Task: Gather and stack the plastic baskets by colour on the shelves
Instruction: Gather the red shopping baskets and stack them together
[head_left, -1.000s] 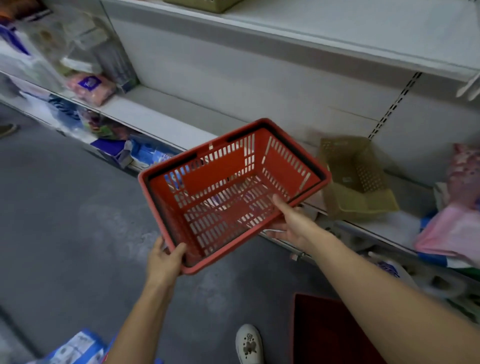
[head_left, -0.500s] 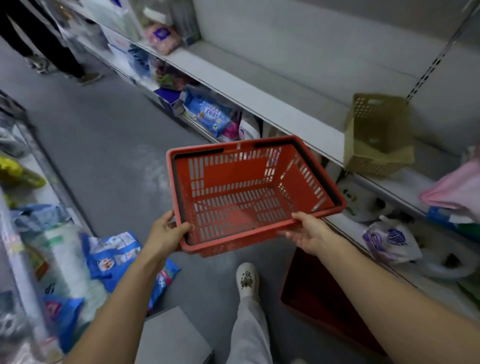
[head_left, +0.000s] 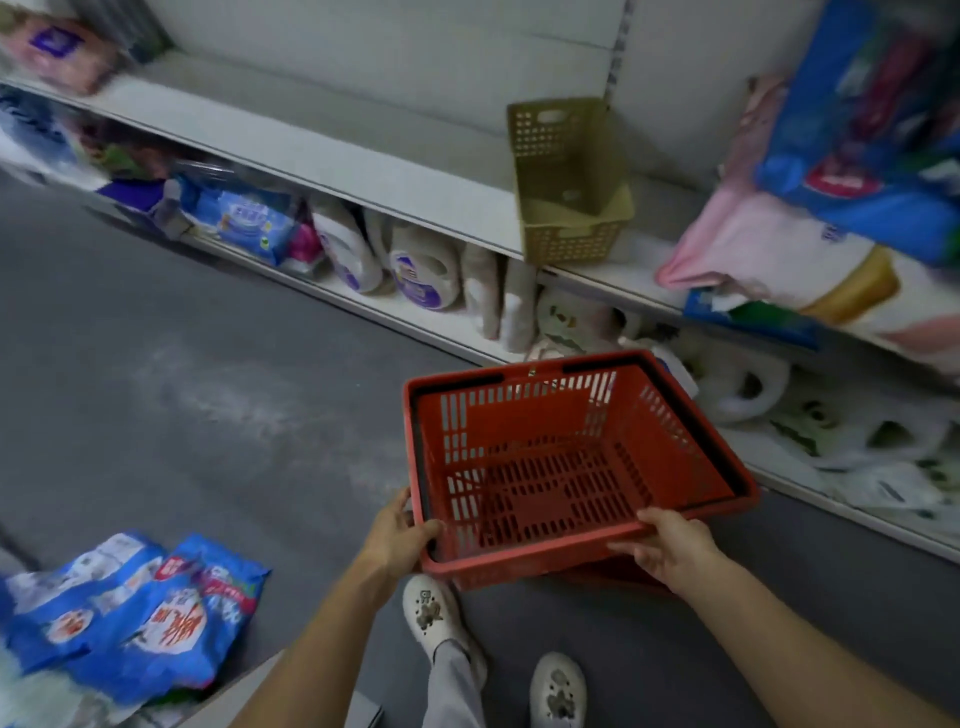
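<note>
I hold a red slotted shopping basket (head_left: 550, 467) low over the grey floor, level and open side up. My left hand (head_left: 397, 535) grips its near left corner and my right hand (head_left: 670, 545) grips the near rim further right. A sliver of a second red basket (head_left: 613, 578) shows beneath it on the floor, mostly hidden. A tan perforated basket (head_left: 569, 192) lies tipped on the white middle shelf (head_left: 332, 161), its opening facing me.
Detergent bottles (head_left: 410, 260) and packs fill the bottom shelf. Pink and blue packs (head_left: 810, 208) are piled on the shelf at right. Blue bags (head_left: 140, 613) lie on the floor at left. My feet in white clogs (head_left: 431, 613) stand just below the basket.
The red basket has come down from shelf height to near the floor and moved right, over the other red basket. My view has tilted down and turned right.
</note>
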